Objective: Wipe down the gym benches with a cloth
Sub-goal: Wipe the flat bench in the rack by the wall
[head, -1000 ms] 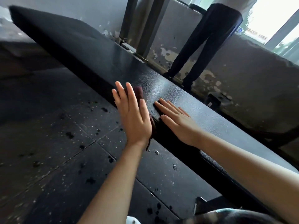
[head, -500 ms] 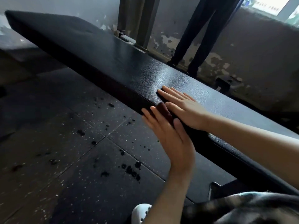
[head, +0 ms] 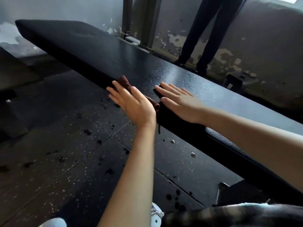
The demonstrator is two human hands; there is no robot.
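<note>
The long black bench [head: 91, 51] runs from far left to near right, and its near long edge faces the floor [head: 49, 145]. The left hand [head: 132, 104] lies flat against this near side edge, fingers straight and a little spread, pressing the cloth [head: 125, 81] onto the edge. The right hand [head: 180, 102] rests flat on top of the bench just beside it, fingers straight, holding nothing. Ahead of the left hand the side edge goes on bare all the way to the far rounded end. The bench top ahead of the right hand is bare too. Past the far long edge stand two metal posts [head: 147, 22] and another person's legs [head: 205, 38], close to a wall [head: 262, 46] with peeling paint. The floor beside the bench is dark, with pale specks and small dark spots. A white shoe [head: 156, 213] shows at the bottom. The cloth is dark reddish brown and bunched. A bit of it sticks out past the fingertips, and more shows under the heel of the hand, where a thin strand hangs down. The bench skin is bumpy like leather and shines pale near the right hand.
</note>
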